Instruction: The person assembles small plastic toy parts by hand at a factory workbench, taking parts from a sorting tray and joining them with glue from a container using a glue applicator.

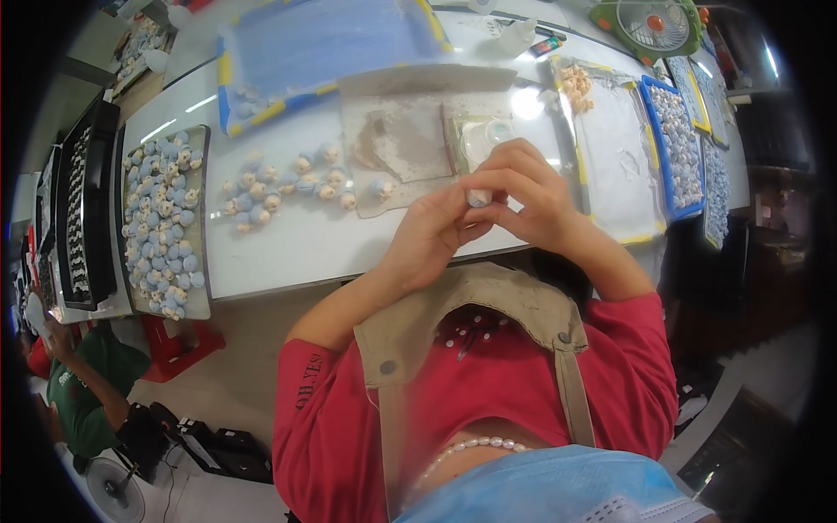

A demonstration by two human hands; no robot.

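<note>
My left hand (429,228) and my right hand (528,193) meet over the front edge of the white table. Pinched between the fingertips of both is a small round blue-and-cream figure (478,199), partly covered by the fingers. Just beyond my hands, a round white lidded container (495,132) sits on a stained cardboard sheet (408,197). Several similar figures (260,190) lie loose on the table to the left, one of them at the cardboard's left edge.
A tray crowded with blue-and-cream figures (164,228) stands at the left. On the right are a white-lined tray (621,174) with peach pieces (575,87) and a full blue tray (673,144). Farther back are a blue-lined tray (323,48), a bottle (518,37) and a green fan (652,26).
</note>
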